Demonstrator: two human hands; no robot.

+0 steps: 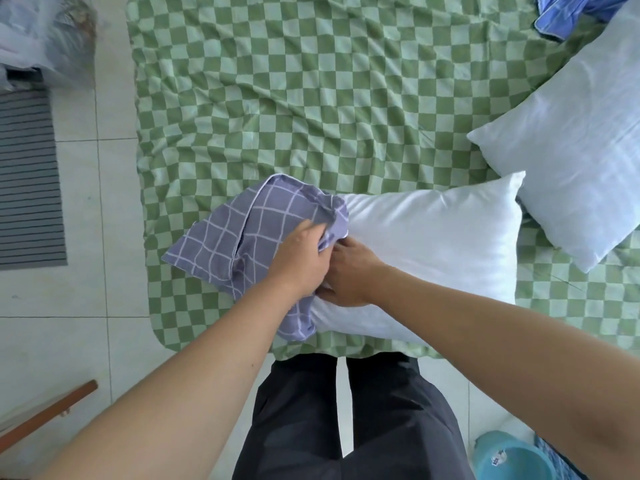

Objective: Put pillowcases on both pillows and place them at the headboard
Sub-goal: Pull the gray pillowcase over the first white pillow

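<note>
on the near edge of the bed (311,81), the first pillow (433,251) has only its left end inside the purple pillowcase (228,237). left hand (298,261) grips the bunched case; right hand (349,271) curls round the pillow's edge. the second pillow (575,168) lies bare just beyond. bunched cloth may snag a corner, leaving it unfilled.

Colours and patterns: bedding and surroundings

Pillowcase (242,233): purple, white grid lines. Both pillows (433,244) (581,161): plain white. Bedsheet (311,98): green-and-pale-green checks. Floor mat (27,181): grey, dark stripes. Bucket (509,459): light blue. Trousers (346,427): dark grey.
</note>
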